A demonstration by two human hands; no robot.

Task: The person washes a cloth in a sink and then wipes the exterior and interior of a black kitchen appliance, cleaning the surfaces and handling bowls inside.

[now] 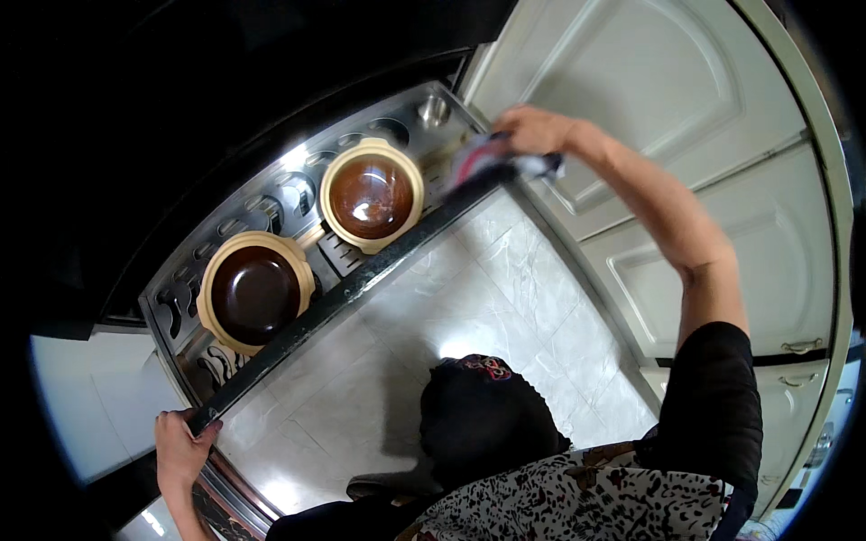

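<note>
My left hand grips the near left end of the dark front edge of a pulled-out metal drawer. At the drawer's far right corner, my right hand holds a bunched cloth, blurred, against the front edge. Two round ceramic pots, cream outside and glazed brown inside, stand uncovered in the drawer. One pot is nearer my right hand, the other nearer my left. A slotted spatula lies between them, partly hidden by the front edge.
A small steel cup sits in the drawer's back right corner. Ladles and other metal utensils lie along the back. White cabinet doors stand to the right. Grey floor tiles show below the drawer front.
</note>
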